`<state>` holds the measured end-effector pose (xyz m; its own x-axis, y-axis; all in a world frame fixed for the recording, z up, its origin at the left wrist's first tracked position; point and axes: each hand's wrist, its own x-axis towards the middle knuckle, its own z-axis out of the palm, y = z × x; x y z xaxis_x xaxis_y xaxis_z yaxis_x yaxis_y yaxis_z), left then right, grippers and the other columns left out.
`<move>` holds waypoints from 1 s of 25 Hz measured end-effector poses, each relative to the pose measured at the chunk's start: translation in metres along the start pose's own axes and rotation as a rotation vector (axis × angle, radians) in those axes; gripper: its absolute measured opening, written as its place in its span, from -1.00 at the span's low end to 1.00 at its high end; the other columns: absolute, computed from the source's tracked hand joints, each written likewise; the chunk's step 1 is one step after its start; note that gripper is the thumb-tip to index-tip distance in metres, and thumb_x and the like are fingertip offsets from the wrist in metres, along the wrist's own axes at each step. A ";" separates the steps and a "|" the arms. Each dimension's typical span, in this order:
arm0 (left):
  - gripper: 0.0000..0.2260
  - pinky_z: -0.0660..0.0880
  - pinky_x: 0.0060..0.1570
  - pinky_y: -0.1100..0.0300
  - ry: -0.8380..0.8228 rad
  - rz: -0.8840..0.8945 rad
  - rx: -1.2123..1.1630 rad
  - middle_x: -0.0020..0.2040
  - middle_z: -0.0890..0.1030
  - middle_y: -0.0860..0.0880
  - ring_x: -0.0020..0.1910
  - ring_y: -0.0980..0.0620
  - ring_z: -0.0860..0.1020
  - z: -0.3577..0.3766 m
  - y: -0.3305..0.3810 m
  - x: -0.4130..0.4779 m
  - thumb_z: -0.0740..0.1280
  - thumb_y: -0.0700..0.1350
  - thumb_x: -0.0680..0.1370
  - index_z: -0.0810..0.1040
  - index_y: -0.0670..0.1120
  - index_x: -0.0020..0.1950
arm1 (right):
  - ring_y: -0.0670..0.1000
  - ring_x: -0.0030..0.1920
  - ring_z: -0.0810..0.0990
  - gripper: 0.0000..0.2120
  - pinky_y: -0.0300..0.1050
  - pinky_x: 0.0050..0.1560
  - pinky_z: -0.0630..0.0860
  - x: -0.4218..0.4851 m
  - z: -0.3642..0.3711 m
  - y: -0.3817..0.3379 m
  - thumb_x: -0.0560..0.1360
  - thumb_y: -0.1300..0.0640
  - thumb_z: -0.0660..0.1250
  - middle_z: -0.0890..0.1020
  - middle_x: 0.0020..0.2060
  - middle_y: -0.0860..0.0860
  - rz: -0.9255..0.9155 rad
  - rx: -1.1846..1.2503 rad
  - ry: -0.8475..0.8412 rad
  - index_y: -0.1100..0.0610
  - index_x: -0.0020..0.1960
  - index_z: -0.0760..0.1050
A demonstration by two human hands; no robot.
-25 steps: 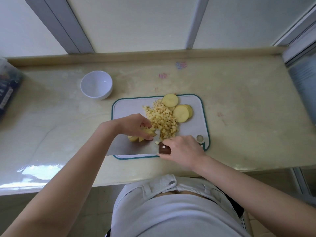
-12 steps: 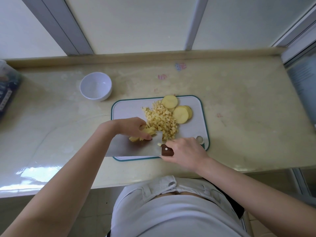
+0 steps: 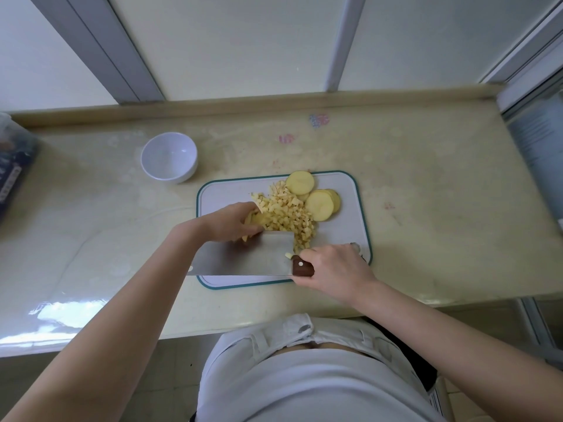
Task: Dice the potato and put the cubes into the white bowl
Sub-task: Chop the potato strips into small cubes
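Note:
On the white cutting board (image 3: 350, 226) with a teal rim lies a pile of small potato cubes (image 3: 288, 214), with round potato slices (image 3: 320, 204) stacked at its far right side. My left hand (image 3: 231, 222) holds a bunch of potato strips (image 3: 254, 220) against the board, next to the pile. My right hand (image 3: 332, 269) grips the brown handle of a cleaver (image 3: 243, 258); its wide blade lies tilted just in front of the strips. The white bowl (image 3: 169, 156) stands on the counter, far left of the board, with nothing in it.
The pale counter (image 3: 426, 193) ends at a raised ledge by the window. A dark blue package (image 3: 13, 175) sits at the left edge. A grey object (image 3: 539, 141) is at the right end.
The cleaver has tipped back, so more of its flat side faces me. My left hand has shifted slightly away from me with the strips.

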<state>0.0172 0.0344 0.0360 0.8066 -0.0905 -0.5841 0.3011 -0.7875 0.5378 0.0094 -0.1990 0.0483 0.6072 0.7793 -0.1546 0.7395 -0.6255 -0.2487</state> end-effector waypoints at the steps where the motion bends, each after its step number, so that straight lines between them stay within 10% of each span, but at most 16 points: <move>1: -0.78 0.39 -0.08 0.17 0.054 -0.002 -0.015 -0.02 0.53 -0.05 -0.06 -0.05 0.50 0.000 -0.002 0.002 0.31 -0.05 0.56 0.43 -0.12 0.14 | 0.04 -0.26 0.61 -0.67 -0.25 -0.42 0.03 -0.001 0.000 0.000 0.47 -0.19 0.34 0.63 -0.27 -0.05 0.015 0.026 -0.014 0.09 -0.08 0.58; 10: -0.89 0.50 -0.37 0.31 0.787 0.031 -0.709 -0.21 0.52 -0.03 -0.34 0.07 0.50 -0.019 0.028 -0.018 0.25 -0.19 0.58 0.35 -0.15 0.06 | 0.07 -0.12 0.61 -0.63 -0.11 -0.25 0.39 -0.005 0.004 -0.006 0.49 -0.25 0.27 0.66 -0.19 0.00 0.210 0.230 -0.085 0.06 -0.04 0.58; 16: -0.89 0.52 -0.21 0.11 1.126 -0.018 -0.840 -0.21 0.51 0.04 -0.26 0.05 0.51 0.016 0.050 -0.044 0.26 -0.13 0.57 0.38 -0.08 0.06 | -0.08 -0.48 0.29 -0.55 -0.23 -0.47 0.15 0.003 0.013 -0.010 0.50 -0.13 0.33 0.35 -0.52 -0.07 0.505 0.756 -0.114 0.12 -0.42 0.35; 25: -0.78 0.47 -0.01 -0.03 0.758 -0.614 -0.959 0.13 0.48 -0.23 -0.04 -0.12 0.47 0.082 0.002 -0.005 0.21 -0.21 0.53 0.32 -0.21 0.15 | -0.04 -0.45 0.39 -0.61 -0.13 -0.34 0.33 0.013 0.015 -0.009 0.53 -0.13 0.29 0.46 -0.48 -0.01 0.620 1.012 -0.022 0.12 -0.33 0.51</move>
<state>-0.0284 -0.0171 -0.0099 0.4018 0.7142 -0.5731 0.6891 0.1763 0.7029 0.0065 -0.1823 0.0342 0.7682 0.3602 -0.5293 -0.2515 -0.5905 -0.7668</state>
